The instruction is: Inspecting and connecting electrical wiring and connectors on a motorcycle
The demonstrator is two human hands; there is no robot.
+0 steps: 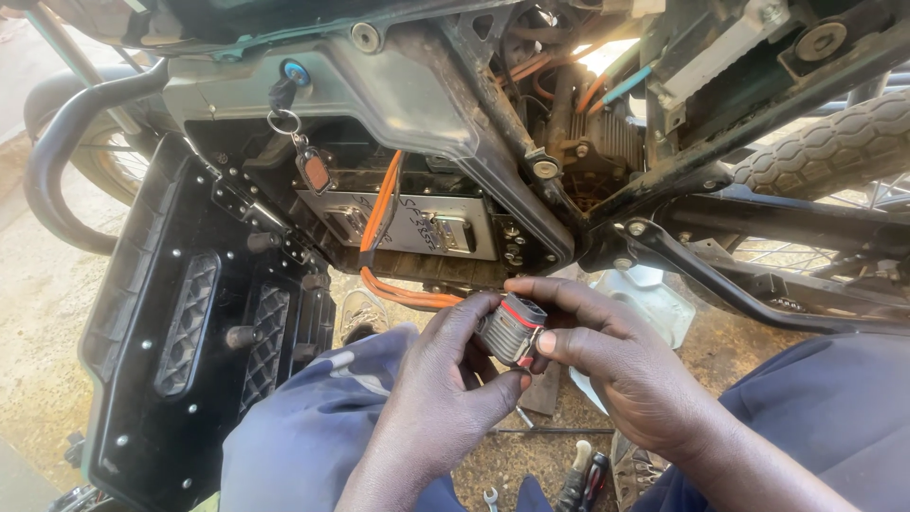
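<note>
1. At far left, a black hinged side cover [190, 322] hangs open from a stripped motorcycle, its inner face studded with small fasteners.
2. Above it, a key with a ring and fob [308, 166] sits in the lock of the grey housing [408, 95].
3. Inside the opened bay, a silver battery box [417, 228] shows, with an orange cable [379, 237] running down across its face and curling out below toward the hands.
4. The left hand [441, 389] is closed around the lower side of a grey connector plug [512, 330] with a red trim, thumb pressed up beside it.
5. The right hand [616, 356] pinches the same plug from above and the right, fingertips curled over its top edge; the plug lies between both hands, just below the bay.
6. On the ground below, a small spanner [490, 497] and tool handles [583, 474] lie between the person's blue-trousered knees.
7. At far right, the knobbly rear tyre [834, 142] sits behind the black frame.
</note>
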